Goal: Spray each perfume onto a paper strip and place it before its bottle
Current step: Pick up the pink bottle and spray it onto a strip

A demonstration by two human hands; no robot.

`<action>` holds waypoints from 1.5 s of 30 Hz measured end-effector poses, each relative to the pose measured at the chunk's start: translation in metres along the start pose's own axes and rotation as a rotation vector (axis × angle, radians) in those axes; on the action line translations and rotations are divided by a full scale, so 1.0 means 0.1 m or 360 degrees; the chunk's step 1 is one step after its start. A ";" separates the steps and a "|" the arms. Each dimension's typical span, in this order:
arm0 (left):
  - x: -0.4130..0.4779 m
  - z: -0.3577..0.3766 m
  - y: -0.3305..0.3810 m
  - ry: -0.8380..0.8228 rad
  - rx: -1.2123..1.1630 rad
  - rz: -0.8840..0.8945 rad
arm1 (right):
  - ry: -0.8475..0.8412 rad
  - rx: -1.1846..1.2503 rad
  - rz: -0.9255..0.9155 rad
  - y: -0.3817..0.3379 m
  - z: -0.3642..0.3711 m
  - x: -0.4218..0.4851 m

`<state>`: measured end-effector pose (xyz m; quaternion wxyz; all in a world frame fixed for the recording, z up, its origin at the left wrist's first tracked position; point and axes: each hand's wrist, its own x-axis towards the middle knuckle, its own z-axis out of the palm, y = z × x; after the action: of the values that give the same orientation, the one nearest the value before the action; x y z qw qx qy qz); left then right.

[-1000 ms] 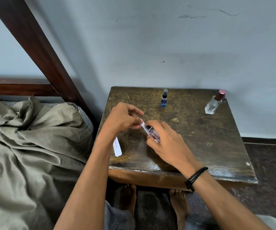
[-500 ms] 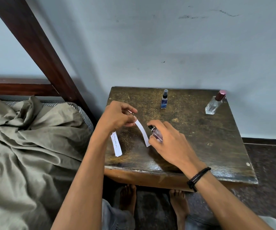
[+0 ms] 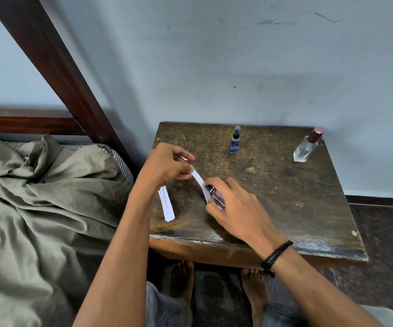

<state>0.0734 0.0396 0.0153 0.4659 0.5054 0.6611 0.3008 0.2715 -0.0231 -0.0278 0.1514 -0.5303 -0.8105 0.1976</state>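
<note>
My left hand (image 3: 167, 165) pinches one end of a white paper strip (image 3: 199, 181) above the dark wooden table (image 3: 285, 204). The strip slants down to the right. My right hand (image 3: 235, 208) grips a small clear pinkish perfume bottle (image 3: 216, 197) with a black nozzle, its top right against the strip. A second strip (image 3: 166, 204) with printed words lies flat near the table's left edge. A small blue spray bottle (image 3: 235, 141) stands at the back middle. A clear bottle with a dark red cap (image 3: 307, 146) stands at the back right.
A bed with a rumpled olive sheet (image 3: 37, 208) lies to the left. A dark wooden bed post (image 3: 56, 67) slants up behind it. The table stands against a pale wall (image 3: 238, 55). My bare feet (image 3: 254, 286) show on the floor under the table's front edge.
My left hand drew the strip out so that more of it shows, then held it against the bottle's nozzle. My right hand with the bottle stayed nearly in place.
</note>
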 end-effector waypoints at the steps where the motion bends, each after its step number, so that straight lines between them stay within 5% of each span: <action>1: 0.00 0.00 0.00 -0.0001 0.0000 -0.0001 | 0.0003 -0.0004 0.0002 0.00 0.00 0.00; 38: -0.01 -0.04 -0.02 0.0025 0.0076 0.0001 | -0.0058 -0.0237 -0.0074 -0.04 0.00 -0.03; 45: -0.01 -0.05 -0.03 0.0045 0.0126 0.0010 | -0.0017 0.0172 0.0124 0.03 -0.05 0.01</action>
<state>0.0673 0.0384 0.0149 0.4352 0.5213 0.6773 0.2830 0.2756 -0.0206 -0.0244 0.1677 -0.5514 -0.7782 0.2496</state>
